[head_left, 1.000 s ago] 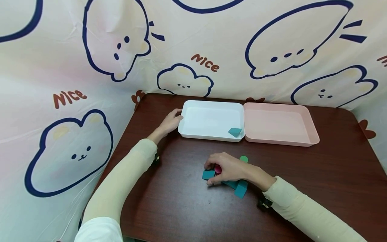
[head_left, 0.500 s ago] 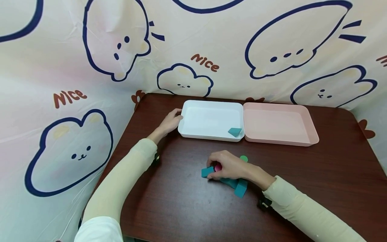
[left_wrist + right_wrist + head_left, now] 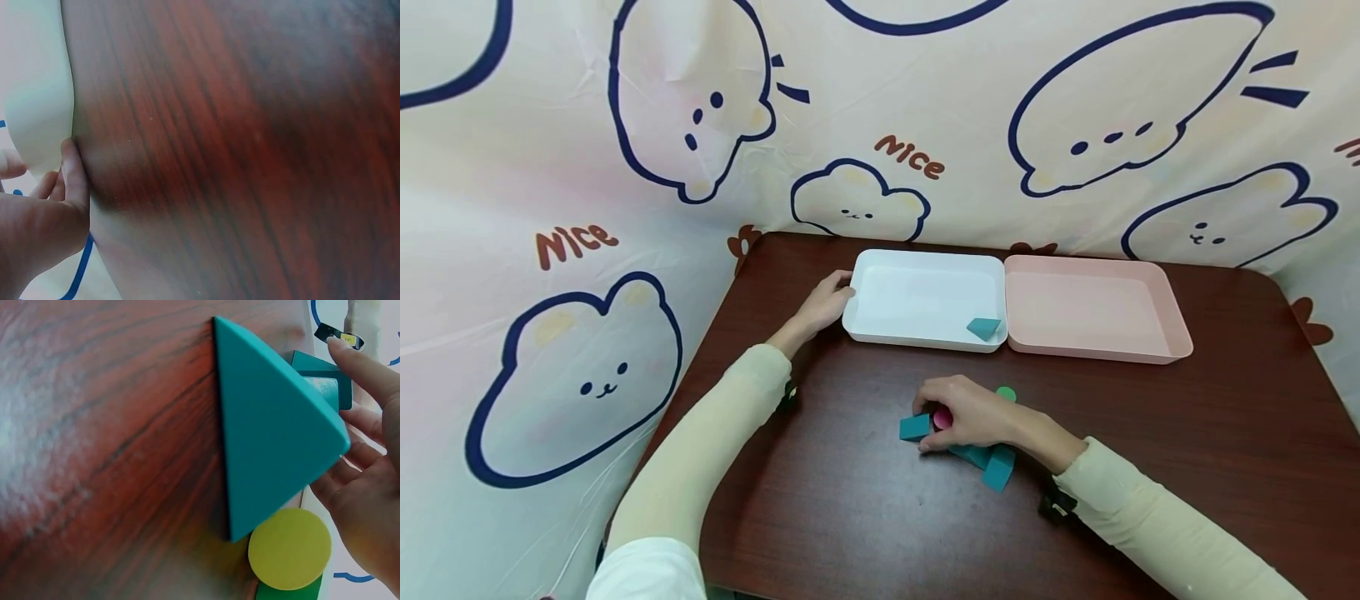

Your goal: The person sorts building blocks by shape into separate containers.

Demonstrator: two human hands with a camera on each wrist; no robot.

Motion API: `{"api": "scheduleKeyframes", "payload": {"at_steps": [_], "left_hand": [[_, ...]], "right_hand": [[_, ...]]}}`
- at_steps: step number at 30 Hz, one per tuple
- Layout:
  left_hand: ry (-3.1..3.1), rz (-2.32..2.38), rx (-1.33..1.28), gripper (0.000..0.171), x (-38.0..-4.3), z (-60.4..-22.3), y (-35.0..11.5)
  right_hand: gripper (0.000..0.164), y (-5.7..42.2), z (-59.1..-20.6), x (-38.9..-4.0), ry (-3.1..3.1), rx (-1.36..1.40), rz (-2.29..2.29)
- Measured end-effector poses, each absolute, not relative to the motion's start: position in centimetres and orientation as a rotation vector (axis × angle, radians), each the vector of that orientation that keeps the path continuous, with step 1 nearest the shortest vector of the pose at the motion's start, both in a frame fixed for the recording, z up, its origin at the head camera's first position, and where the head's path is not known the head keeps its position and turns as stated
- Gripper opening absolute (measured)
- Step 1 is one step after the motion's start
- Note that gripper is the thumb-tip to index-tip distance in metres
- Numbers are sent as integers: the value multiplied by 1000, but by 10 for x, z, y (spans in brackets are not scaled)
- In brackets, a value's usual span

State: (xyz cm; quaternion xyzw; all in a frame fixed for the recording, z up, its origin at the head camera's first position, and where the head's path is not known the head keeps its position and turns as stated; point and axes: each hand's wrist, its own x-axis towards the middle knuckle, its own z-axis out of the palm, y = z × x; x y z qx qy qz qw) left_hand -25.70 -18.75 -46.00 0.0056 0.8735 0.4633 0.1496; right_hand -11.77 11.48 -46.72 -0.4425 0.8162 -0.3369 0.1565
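My left hand (image 3: 820, 307) rests against the left end of the white tray (image 3: 925, 340); in the left wrist view its fingers (image 3: 75, 175) lie along the outer wall. A teal piece (image 3: 983, 328) lies in the tray's front right corner. Over a small cluster of blocks, my right hand (image 3: 970, 412) has thumb and fingers spread beside a teal block (image 3: 914, 427), with a gap at the thumb. A pink piece (image 3: 942, 417) shows under this hand. In the right wrist view, a teal triangular-faced block (image 3: 275, 437) stands closest to the camera, near a yellow disc (image 3: 289, 549).
A pink tray (image 3: 1097, 354) adjoins the white one on the right. Another teal block (image 3: 998, 468) and a green round piece (image 3: 1006, 393) lie around my right wrist on the dark wooden table (image 3: 820, 500). A patterned curtain (image 3: 970, 100) hangs behind.
My right hand closes around the teal block, which tilts and shifts slightly, then the thumb moves off it and the block sits level again. The left hand stays in place.
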Motion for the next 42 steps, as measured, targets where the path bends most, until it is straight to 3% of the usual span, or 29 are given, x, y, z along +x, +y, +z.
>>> {"api": "scheduleKeyframes", "payload": {"at_steps": [19, 42], "left_hand": [[2520, 1351, 19, 53, -255, -460, -185], [2518, 1338, 28, 55, -256, -461, -188]], "right_hand": [[26, 115, -463, -124, 2434, -1297, -988], [31, 109, -443, -145, 2507, -1279, -1006]]}}
